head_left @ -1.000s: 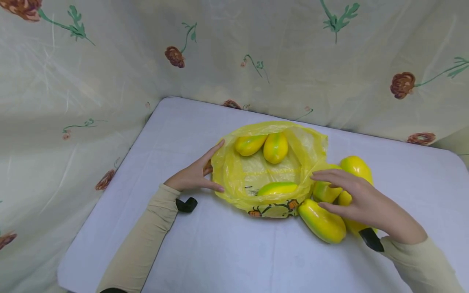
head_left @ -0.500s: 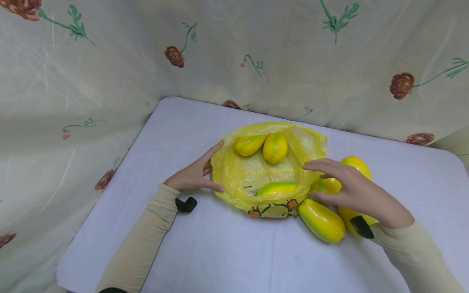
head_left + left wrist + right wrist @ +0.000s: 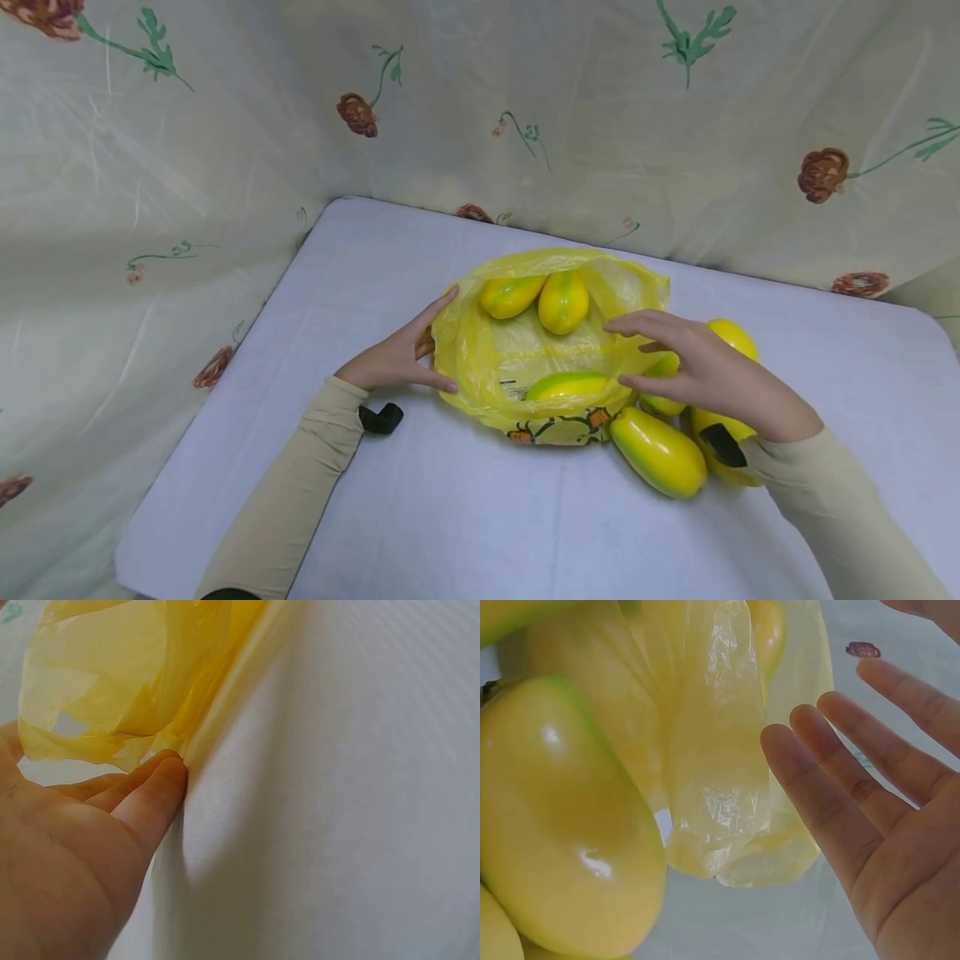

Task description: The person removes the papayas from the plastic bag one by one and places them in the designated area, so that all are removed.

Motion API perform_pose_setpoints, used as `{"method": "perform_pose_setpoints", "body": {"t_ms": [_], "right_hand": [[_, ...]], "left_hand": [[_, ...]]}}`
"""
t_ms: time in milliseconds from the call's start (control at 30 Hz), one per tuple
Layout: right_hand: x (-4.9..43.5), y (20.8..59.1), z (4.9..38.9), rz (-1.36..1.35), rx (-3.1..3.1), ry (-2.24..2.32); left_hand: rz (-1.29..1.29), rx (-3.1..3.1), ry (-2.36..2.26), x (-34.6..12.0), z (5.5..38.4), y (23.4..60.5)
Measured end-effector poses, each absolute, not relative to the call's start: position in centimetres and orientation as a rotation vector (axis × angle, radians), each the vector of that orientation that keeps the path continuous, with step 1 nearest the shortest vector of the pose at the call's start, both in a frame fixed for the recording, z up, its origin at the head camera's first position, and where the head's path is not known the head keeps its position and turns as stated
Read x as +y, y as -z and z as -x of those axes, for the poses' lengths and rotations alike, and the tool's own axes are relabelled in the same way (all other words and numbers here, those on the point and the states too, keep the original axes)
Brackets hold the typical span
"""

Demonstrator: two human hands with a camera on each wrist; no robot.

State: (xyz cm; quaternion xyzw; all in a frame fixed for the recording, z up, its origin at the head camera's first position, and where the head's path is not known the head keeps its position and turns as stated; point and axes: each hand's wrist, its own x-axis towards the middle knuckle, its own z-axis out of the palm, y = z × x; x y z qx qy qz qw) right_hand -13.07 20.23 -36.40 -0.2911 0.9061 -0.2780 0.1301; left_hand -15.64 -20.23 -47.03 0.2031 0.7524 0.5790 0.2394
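A thin yellow plastic bag (image 3: 555,358) lies with its mouth spread wide in the head view. Two glossy yellow-green papayas (image 3: 564,302) rest inside at the far side, and one more papaya (image 3: 567,386) lies near the close rim. My left hand (image 3: 397,354) touches the bag's left side, thumb and forefinger apart; in the left wrist view its fingertips meet the plastic. Above the right rim hovers my right hand (image 3: 697,367), fingers spread and holding nothing. Beneath and around it several papayas sit outside the bag, the nearest papaya (image 3: 658,452) against its corner.
The white-covered table (image 3: 450,517) carries everything. A flower-patterned curtain (image 3: 585,125) hangs along its back and left sides. Black straps from the wrist cameras show at both cuffs.
My right hand has moved left and a little away from me, from over the loose papayas to the bag's right rim. The left hand, bag and papayas look unmoved.
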Motion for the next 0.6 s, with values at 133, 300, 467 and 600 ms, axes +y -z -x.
{"method": "perform_pose_setpoints", "body": {"t_ms": [133, 300, 467, 600], "right_hand": [[19.9, 36.5, 13.6, 0.850, 2.618, 0.816], [19.5, 36.7, 14.2, 0.859, 2.602, 0.828], [19.1, 37.0, 14.9, 0.889, 2.588, 0.837], [18.8, 36.9, 15.3, 0.860, 2.583, 0.815]], "left_hand": [[-0.555, 2.066, -1.582, -20.2, 15.6, 47.0], [-0.549, 2.073, -1.578, -20.2, 15.6, 46.9], [-0.541, 2.088, -1.566, -20.2, 15.6, 47.0], [-0.538, 2.090, -1.562, -20.2, 15.6, 47.0]]}}
